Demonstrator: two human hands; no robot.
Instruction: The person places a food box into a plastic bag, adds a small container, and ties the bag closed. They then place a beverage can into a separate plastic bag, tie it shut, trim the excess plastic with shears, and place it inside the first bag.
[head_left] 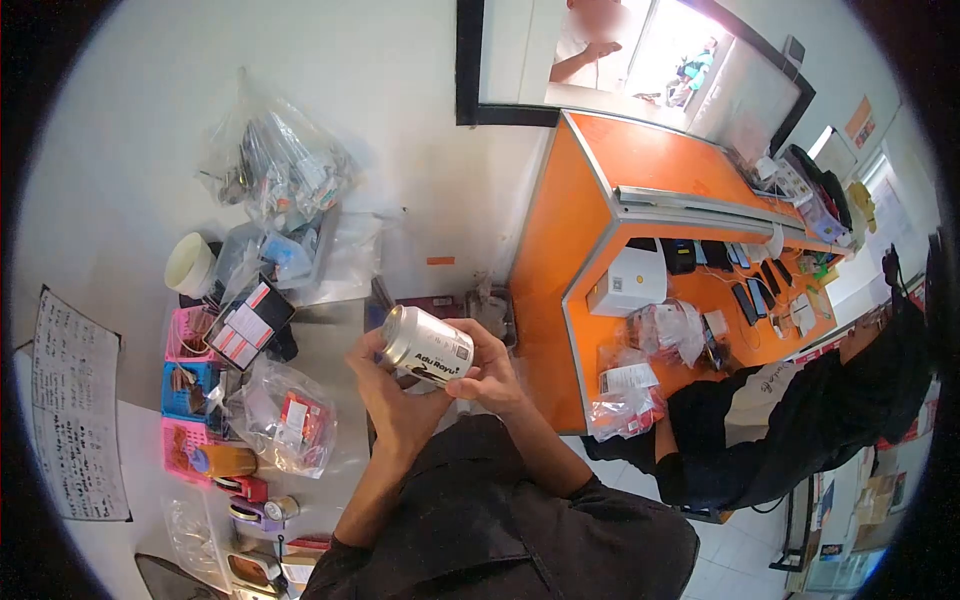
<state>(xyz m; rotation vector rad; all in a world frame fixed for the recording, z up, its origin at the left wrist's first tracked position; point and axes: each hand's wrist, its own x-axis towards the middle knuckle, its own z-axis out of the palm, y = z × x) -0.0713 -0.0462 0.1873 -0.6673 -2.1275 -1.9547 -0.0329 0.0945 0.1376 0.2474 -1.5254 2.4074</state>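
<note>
A silver drink can (pixel 425 340) with dark lettering reading "Adu Royu" lies tilted on its side between my two hands, in front of my chest. My left hand (pixel 392 400) is wrapped around the can's bottom and left end, its fingers partly hidden behind the can. At the can's other end, my right hand (pixel 492 370) grips it, with the thumb on the printed side near a small square code. Below my hands is the dark cloth of my own clothing (pixel 480 510).
To the left, a metal table (pixel 345 400) bears pink baskets (pixel 180 447), a blue basket (pixel 186 392), plastic bags (pixel 285 415) and an orange-brown jar (pixel 225 460). On the right stands an orange counter (pixel 545 250) with phones and a white box (pixel 632 282). A person in black (pixel 800 410) sits beside it.
</note>
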